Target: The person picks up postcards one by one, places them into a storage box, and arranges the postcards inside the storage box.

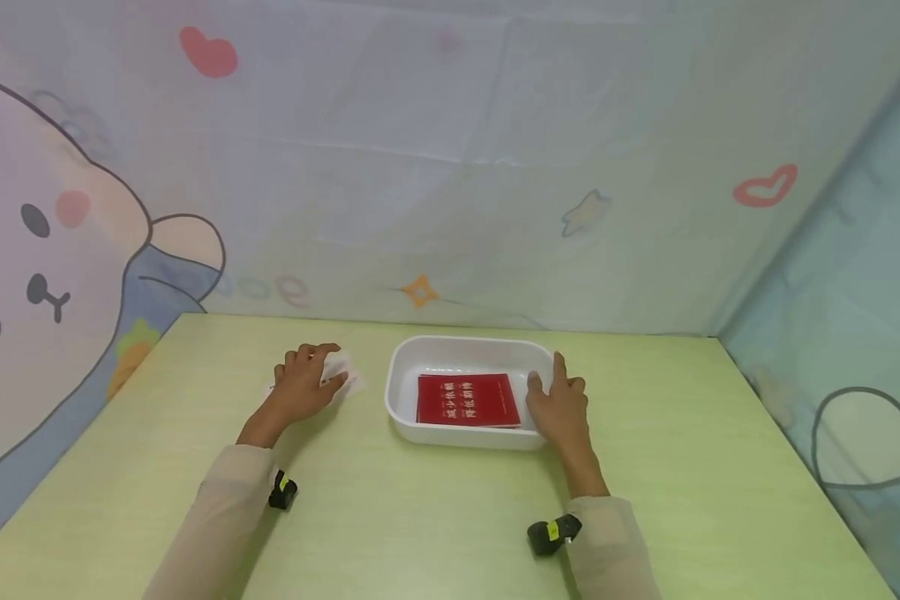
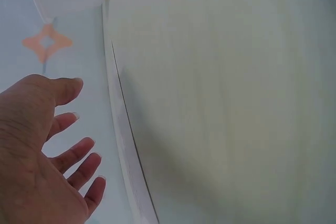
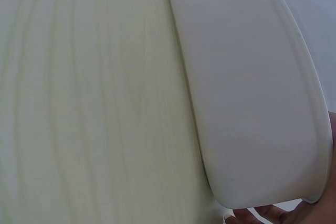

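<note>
A white plastic basin sits on the table, and a red booklet with pale gold characters lies flat inside it. My right hand holds the basin's right end, thumb over the rim and fingers along the outer side. In the right wrist view, those fingers curl round the basin's corner. To the left, my left hand hovers over a thin white sheet and partly hides it. Its fingers are loosely bent and spread apart, with nothing between them.
The pale yellow-green table ends at a cloth backdrop printed with cartoons, and another printed cloth hangs along the right side. Black wrist cameras sit beside both sleeves, close above the tabletop.
</note>
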